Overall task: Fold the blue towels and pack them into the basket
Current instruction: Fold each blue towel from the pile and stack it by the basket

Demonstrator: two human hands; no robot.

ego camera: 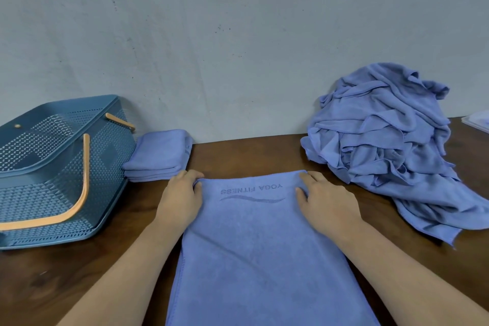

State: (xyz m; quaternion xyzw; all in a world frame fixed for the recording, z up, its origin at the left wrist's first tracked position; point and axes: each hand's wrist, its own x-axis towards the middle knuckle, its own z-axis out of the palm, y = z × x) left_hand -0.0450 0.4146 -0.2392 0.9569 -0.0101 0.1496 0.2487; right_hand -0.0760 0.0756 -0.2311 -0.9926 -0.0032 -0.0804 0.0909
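Towel (259, 259): near end cut off by bottom edge, 6 o'clock. Left hand (180, 198), right hand (325, 204): fingers curl into towel's far corners, tips partly hidden. Basket (111, 167): left side cut off, 9 o'clock. Folded stack (161, 153): left edge behind basket, count unclear. Pale flat object (477, 120), 3 o'clock: mostly cut off, unidentifiable. Pile (383, 140): towel count indeterminate.

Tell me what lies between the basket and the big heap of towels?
Head view: a stack of folded towels beside the basket, then the flat towel gripped by the left hand and right hand.
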